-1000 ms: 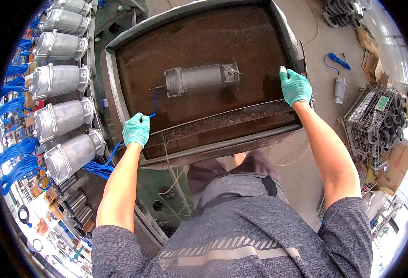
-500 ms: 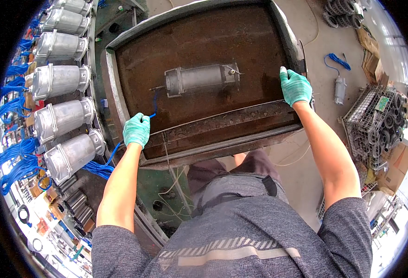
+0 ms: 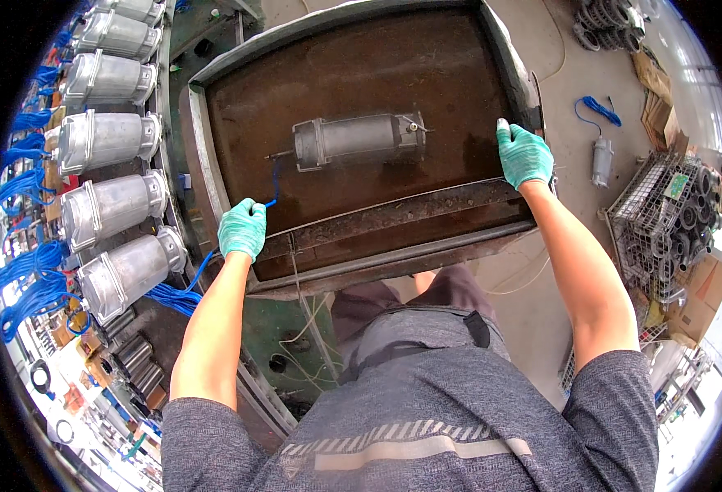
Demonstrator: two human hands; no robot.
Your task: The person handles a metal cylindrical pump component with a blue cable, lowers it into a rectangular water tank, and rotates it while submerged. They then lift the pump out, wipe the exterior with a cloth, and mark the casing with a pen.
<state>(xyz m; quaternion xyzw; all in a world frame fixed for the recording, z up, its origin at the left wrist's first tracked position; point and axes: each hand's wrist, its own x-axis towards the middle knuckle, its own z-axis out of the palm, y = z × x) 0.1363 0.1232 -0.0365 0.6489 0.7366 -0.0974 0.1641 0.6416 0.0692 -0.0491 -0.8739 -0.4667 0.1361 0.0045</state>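
Blue cable (image 3: pixel 271 202) is held in the left hand (image 3: pixel 242 230); by tugging, the tank's (image 3: pixel 204 148) submersible pump (image 3: pixel 353 138) could be dragged. The right hand's (image 3: pixel 525 154) grip, at the tank's right, is unclear.

Bright glare near bowed edges.
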